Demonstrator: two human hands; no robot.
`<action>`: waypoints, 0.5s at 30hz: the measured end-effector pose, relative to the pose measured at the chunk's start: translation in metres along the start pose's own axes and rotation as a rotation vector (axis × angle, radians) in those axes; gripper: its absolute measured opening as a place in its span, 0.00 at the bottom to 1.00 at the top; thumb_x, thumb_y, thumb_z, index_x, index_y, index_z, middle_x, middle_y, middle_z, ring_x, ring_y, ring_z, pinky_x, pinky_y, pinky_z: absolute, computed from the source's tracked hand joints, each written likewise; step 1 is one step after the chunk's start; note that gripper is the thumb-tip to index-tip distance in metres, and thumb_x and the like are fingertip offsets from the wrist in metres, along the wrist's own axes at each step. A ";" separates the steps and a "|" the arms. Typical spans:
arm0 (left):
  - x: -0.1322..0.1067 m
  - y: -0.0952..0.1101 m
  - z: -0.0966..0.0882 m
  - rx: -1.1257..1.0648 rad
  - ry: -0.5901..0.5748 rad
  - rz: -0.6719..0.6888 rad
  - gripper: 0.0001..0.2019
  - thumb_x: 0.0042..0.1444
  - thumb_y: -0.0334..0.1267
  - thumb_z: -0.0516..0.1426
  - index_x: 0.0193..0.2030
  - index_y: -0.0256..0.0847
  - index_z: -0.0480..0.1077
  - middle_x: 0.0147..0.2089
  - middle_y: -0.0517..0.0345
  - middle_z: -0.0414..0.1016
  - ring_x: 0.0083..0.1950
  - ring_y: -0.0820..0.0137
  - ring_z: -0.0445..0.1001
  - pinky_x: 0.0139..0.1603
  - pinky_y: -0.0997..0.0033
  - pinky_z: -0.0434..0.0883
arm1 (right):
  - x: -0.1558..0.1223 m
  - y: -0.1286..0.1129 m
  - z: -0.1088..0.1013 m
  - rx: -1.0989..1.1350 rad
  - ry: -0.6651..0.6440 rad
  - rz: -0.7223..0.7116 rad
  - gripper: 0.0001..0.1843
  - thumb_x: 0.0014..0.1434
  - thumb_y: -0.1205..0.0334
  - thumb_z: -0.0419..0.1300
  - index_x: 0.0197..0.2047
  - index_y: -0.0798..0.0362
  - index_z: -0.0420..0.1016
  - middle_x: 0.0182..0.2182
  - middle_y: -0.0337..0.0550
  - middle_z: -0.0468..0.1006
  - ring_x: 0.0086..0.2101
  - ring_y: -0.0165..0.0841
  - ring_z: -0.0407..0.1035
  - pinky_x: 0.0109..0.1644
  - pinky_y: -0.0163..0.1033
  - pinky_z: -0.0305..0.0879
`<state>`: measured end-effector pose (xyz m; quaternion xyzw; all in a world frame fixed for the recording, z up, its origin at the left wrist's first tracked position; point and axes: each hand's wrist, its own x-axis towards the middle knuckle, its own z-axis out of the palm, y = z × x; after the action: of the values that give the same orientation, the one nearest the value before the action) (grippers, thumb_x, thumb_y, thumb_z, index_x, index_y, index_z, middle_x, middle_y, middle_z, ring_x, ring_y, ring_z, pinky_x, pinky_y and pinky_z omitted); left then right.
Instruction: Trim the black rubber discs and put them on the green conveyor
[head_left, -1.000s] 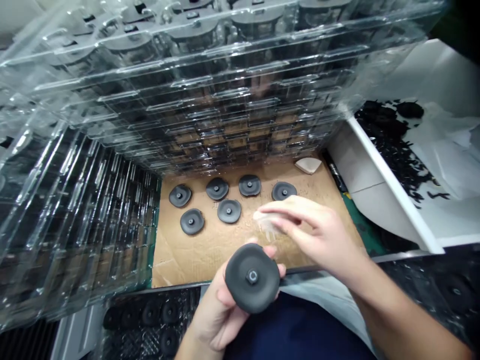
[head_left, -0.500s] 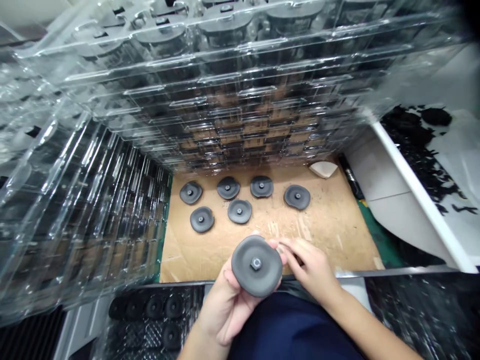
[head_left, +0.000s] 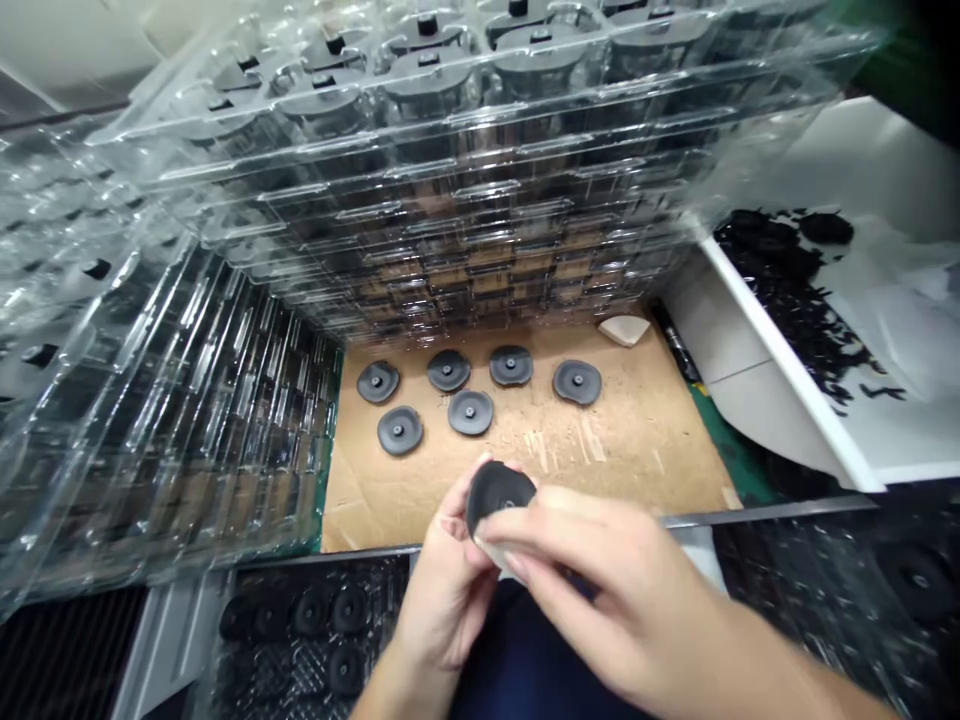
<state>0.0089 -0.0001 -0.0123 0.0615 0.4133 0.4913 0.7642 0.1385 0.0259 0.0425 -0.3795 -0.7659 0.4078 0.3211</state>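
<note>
My left hand (head_left: 450, 575) is closed round a dark, dished rubber disc (head_left: 495, 490), tilted and held above the front edge of the cardboard. My right hand (head_left: 592, 570) reaches across the disc, thumb and fingers pinched together at its near edge. A small pale piece seems to show at those fingertips, too hidden to name. The right fingers cover part of the disc and its centre. Beyond my hands, several similar grey discs with a metal nut in the middle, such as the front one (head_left: 470, 412), lie on the cardboard (head_left: 637, 455).
Clear plastic trays (head_left: 450, 200) holding discs are stacked high at the back, with another stack (head_left: 247, 400) on the left. A pale folded piece (head_left: 624, 330) and a black marker (head_left: 675, 340) lie back right. A white bin (head_left: 787, 350) with black scraps stands at right.
My right hand has come over from beside the disc onto its near edge. The disc has turned from facing up at me to a steeper tilt. The whole view has shifted slightly.
</note>
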 end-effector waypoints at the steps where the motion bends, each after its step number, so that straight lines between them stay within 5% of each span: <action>1: 0.000 0.000 0.001 0.013 0.003 0.017 0.27 0.35 0.35 0.70 0.46 0.47 0.73 0.46 0.57 0.79 0.48 0.64 0.75 0.50 0.71 0.71 | 0.001 0.000 0.000 -0.008 -0.042 0.034 0.12 0.60 0.73 0.52 0.41 0.55 0.75 0.32 0.41 0.77 0.31 0.28 0.71 0.36 0.32 0.68; 6: -0.005 0.004 0.010 0.040 -0.032 0.011 0.24 0.39 0.37 0.68 0.47 0.42 0.74 0.44 0.54 0.79 0.49 0.62 0.75 0.55 0.68 0.68 | 0.000 0.002 0.002 -0.044 0.234 -0.137 0.13 0.61 0.72 0.51 0.46 0.63 0.73 0.33 0.48 0.77 0.34 0.32 0.71 0.39 0.36 0.69; 10: -0.008 0.006 0.007 -0.042 -0.085 0.007 0.25 0.33 0.33 0.70 0.43 0.48 0.75 0.44 0.60 0.80 0.43 0.65 0.78 0.48 0.70 0.73 | -0.019 -0.005 -0.013 -0.013 0.032 -0.075 0.12 0.59 0.75 0.54 0.43 0.58 0.75 0.31 0.41 0.77 0.30 0.25 0.71 0.36 0.27 0.67; 15: -0.009 0.002 0.008 -0.034 -0.119 -0.009 0.31 0.26 0.40 0.72 0.44 0.46 0.75 0.47 0.56 0.79 0.47 0.63 0.76 0.50 0.71 0.71 | -0.032 -0.009 -0.026 -0.297 0.091 0.035 0.11 0.60 0.73 0.52 0.41 0.57 0.75 0.25 0.38 0.74 0.25 0.26 0.68 0.30 0.30 0.65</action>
<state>0.0111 -0.0035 -0.0014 0.0756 0.3591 0.4902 0.7906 0.1723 0.0055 0.0559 -0.4541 -0.7957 0.2778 0.2888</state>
